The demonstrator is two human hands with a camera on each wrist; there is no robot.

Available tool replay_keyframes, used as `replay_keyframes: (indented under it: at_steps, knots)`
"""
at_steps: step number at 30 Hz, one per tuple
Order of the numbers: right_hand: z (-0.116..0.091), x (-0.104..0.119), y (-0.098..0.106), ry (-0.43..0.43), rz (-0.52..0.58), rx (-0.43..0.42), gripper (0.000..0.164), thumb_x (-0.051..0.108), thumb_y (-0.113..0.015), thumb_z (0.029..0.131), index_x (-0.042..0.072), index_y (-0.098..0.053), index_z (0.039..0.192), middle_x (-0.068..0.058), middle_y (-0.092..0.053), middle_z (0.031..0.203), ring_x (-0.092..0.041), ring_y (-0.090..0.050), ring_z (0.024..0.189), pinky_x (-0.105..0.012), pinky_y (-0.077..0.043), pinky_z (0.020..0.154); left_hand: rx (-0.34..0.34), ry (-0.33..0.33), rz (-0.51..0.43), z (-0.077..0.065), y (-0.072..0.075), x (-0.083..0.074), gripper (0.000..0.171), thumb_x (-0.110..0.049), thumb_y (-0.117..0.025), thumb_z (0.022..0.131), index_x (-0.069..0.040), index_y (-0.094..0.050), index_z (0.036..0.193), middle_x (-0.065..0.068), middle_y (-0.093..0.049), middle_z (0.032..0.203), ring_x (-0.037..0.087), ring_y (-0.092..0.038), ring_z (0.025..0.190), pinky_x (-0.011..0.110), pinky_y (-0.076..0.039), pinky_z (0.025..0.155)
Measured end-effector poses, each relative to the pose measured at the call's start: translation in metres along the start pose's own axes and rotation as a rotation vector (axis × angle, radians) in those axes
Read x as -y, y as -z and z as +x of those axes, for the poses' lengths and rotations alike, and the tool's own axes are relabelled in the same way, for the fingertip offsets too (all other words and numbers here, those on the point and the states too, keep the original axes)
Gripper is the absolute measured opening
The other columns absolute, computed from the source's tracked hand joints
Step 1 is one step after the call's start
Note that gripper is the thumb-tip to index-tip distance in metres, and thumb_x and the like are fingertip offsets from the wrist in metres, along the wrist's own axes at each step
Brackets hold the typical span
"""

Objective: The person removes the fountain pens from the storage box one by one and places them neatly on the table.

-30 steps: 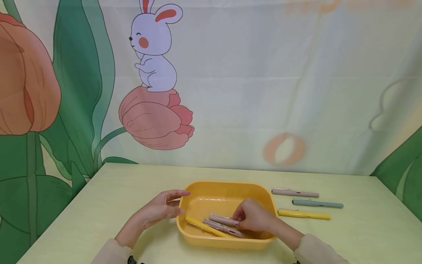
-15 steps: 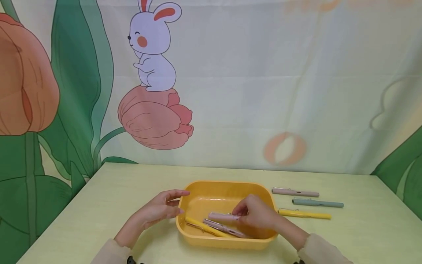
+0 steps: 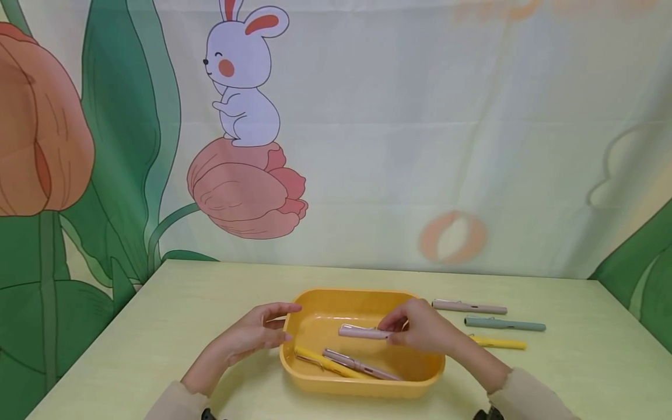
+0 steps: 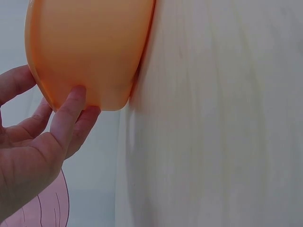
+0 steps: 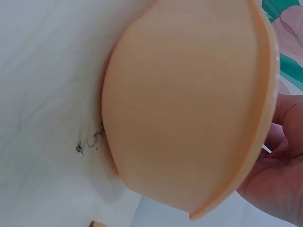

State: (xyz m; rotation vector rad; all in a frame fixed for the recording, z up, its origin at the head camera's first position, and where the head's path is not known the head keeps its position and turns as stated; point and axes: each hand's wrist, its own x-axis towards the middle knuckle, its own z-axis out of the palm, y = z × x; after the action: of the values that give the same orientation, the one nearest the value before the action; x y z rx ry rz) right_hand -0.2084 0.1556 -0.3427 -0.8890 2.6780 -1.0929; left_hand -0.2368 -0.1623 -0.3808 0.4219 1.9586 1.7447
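Note:
My right hand (image 3: 424, 328) pinches a pale pink pen (image 3: 362, 332) by one end, holding it inside the yellow plastic basin (image 3: 362, 387). Below it, a yellow pen (image 3: 331, 364) and a mauve pen (image 3: 361, 366) lie on the basin floor. My left hand (image 3: 254, 332) grips the basin's left end, a finger over the rim and the thumb against the wall. In the left wrist view, the left hand (image 4: 42, 137) touches the basin's outer wall (image 4: 94, 52). The right wrist view has the right hand (image 5: 284, 165) partly behind the basin wall (image 5: 184, 104), its pen hidden.
Right of the basin, a pink pen (image 3: 469, 306), a grey-green pen (image 3: 505, 324) and a yellow pen (image 3: 499, 343) lie roughly parallel on the pale table (image 3: 577, 373). A printed curtain (image 3: 367, 146) hangs behind the table.
My right hand has lifted the pale pink pen off the others and moved it away from me and slightly right. My left hand has stayed at the basin's end.

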Motion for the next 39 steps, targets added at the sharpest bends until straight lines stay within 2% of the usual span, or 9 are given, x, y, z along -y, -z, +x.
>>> replay_keyframes:
  at_steps: [10, 21, 30, 39]
  knots:
    - [-0.007, 0.000, 0.014, 0.013, 0.000, -0.007, 0.012, 0.002, -0.069, 0.077, -0.001, -0.070, 0.088, -0.004, -0.068, 0.079, -0.007, -0.060, 0.068, -0.019, -0.052, 0.061, 0.015, -0.015, -0.009, -0.001, 0.001, 0.000, 0.056, 0.005, -0.059, 0.081, 0.008, -0.037, 0.132, 0.025, -0.033, 0.138, 0.035, -0.044, 0.118, 0.035, -0.048, 0.088]
    - [-0.016, -0.004, 0.024, -0.011, -0.003, -0.024, 0.013, 0.003, -0.069, 0.077, 0.000, -0.070, 0.089, -0.005, -0.068, 0.082, -0.007, -0.059, 0.069, -0.020, -0.053, 0.063, 0.030, -0.028, -0.025, -0.003, 0.002, 0.000, 0.057, 0.005, -0.059, 0.081, 0.009, -0.035, 0.132, 0.027, -0.030, 0.139, 0.037, -0.042, 0.120, 0.036, -0.048, 0.088]
    - [-0.026, -0.012, 0.035, -0.016, -0.010, -0.038, 0.014, 0.007, -0.070, 0.077, 0.000, -0.070, 0.090, -0.003, -0.068, 0.083, -0.005, -0.058, 0.069, -0.018, -0.052, 0.063, 0.007, -0.014, -0.013, -0.002, 0.001, 0.001, 0.056, 0.006, -0.059, 0.080, 0.008, -0.037, 0.132, 0.025, -0.033, 0.138, 0.036, -0.043, 0.120, 0.036, -0.048, 0.088]
    - [-0.040, -0.019, 0.047, -0.027, 0.047, -0.051, 0.017, 0.006, -0.069, 0.079, -0.004, -0.069, 0.093, -0.009, -0.068, 0.087, -0.007, -0.061, 0.070, -0.021, -0.053, 0.063, -0.002, -0.004, -0.005, 0.001, 0.002, 0.002, 0.055, 0.006, -0.059, 0.080, 0.006, -0.038, 0.132, 0.024, -0.034, 0.138, 0.036, -0.044, 0.119, 0.036, -0.048, 0.088]
